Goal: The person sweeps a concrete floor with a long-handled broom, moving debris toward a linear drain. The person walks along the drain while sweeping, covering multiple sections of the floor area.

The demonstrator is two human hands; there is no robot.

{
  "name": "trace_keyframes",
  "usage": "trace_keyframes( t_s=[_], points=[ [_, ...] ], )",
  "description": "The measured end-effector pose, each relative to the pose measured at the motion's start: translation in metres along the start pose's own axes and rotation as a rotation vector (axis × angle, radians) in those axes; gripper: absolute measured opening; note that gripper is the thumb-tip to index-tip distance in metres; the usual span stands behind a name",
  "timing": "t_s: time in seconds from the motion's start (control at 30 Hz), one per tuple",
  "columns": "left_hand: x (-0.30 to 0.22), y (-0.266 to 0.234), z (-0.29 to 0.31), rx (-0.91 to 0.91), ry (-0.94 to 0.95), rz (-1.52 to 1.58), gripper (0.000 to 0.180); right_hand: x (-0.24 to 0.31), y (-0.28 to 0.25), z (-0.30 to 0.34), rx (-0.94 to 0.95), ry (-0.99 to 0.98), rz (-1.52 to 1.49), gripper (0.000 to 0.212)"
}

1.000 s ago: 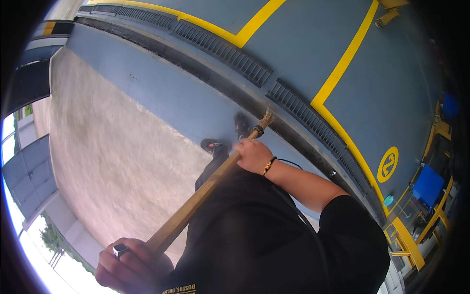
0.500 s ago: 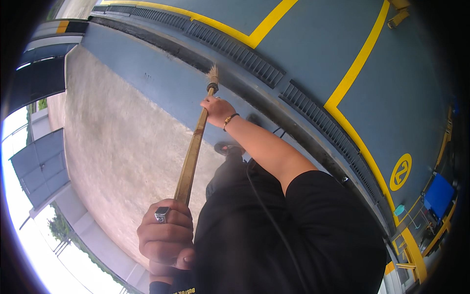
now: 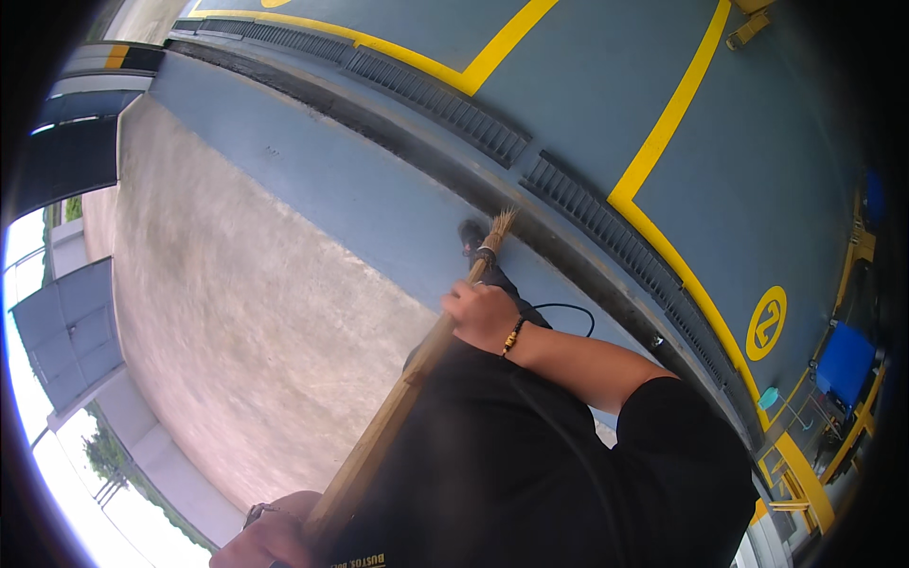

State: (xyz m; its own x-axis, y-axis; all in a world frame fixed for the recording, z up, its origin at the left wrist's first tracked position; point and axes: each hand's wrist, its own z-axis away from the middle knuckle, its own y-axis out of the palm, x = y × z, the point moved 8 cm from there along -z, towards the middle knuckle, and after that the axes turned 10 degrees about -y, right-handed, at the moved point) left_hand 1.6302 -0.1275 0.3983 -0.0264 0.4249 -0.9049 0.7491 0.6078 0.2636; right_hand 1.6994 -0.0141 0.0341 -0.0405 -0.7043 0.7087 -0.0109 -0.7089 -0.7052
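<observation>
A broom with a long wooden handle (image 3: 398, 402) slants from the lower left up to its short straw bristles (image 3: 502, 225). My right hand (image 3: 483, 314), with a beaded bracelet at the wrist, is closed round the handle just below the binding of the bristles. Low at the left, my left hand (image 3: 270, 532) is closed at the handle's upper end, a ring on one finger; the picture's lower edge cuts part of it off. The bristles show over the dark gutter's edge, beside my dark shoe (image 3: 471, 233); whether they touch the ground I cannot tell.
A dark gutter (image 3: 379, 133) runs diagonally beside metal drain grates (image 3: 436, 104). Beyond are blue-grey floor and yellow lines (image 3: 653, 142). Bare concrete (image 3: 246, 312) lies left. A blue panel (image 3: 846, 362) and yellow frame (image 3: 795, 483) stand right. A black cord (image 3: 568, 308) loops by my arm.
The bristles have moved right and nearer to me, along the gutter. Both hands have come down in the picture, the left one also leftward, still gripping the broom.
</observation>
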Motion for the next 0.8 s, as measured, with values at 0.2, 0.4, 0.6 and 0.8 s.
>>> trace_keyframes(
  t_s=[0.2, 0.4, 0.6, 0.8],
  points=[
    [-0.019, 0.052, 0.073, 0.112, 0.119, -0.247, 0.032, 0.016, -0.006, -0.015, -0.244, -0.124, 0.055, 0.014],
    [-0.012, 0.078, 0.149, 0.339, 0.23, -0.257, 0.031, -0.002, 0.018, -0.01, -0.183, -0.154, 0.051, 0.015],
    [0.017, 0.092, 0.207, -0.049, 0.144, -0.499, 0.035, -0.021, 0.037, -0.006, -0.076, -0.178, 0.038, 0.019],
    [0.105, 0.134, 0.212, 0.019, 0.045, -0.691, 0.032, -0.084, 0.068, -0.002, 0.092, -0.172, 0.056, 0.017]
  ],
)
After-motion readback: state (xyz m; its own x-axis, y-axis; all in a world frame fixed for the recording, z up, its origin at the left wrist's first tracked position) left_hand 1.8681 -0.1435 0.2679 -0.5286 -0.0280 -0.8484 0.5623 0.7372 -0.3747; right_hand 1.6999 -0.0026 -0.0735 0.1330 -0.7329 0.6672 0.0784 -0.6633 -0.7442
